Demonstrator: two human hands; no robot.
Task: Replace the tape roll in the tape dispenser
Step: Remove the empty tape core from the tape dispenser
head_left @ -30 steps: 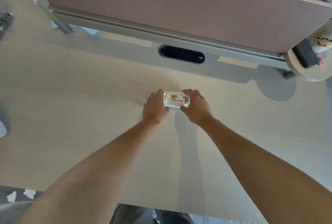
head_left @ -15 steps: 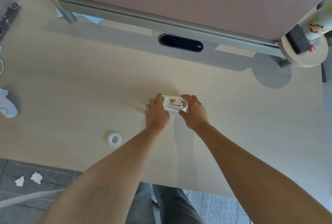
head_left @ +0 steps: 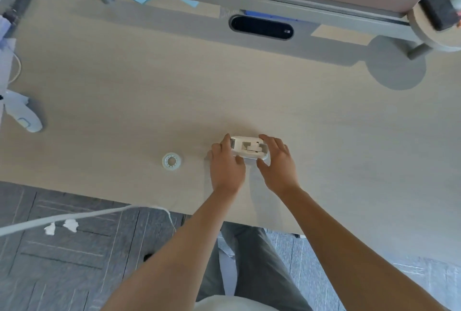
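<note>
White plastic: dispenser (head_left: pixel 249 151), lying on the desk (head_left: pixel 324 123) a little in from the near edge, between both hands.
Left hand (head_left: pixel 226 166): curled round the dispenser's left end, thumb on its near side, fingers at the far corner; grip looks closed on the casing.
Right hand (head_left: pixel 278 161): cupped against the right end, fingers slightly spread over the far edge, thumb under the near side; touching it.
Clear roll (head_left: pixel 171 160): flat on the desk, left of the left hand, apart from it, untouched.
Dispenser interior: no roll visible in the well; a small hub or bracket shows, detail too fine to tell.
Progress: early to middle, by judgement. Dispenser appears empty and steadied; the roll is not yet seated.
Remaining: pick up the roll, fit it on the hub, thread the tape to the cutter.
</note>
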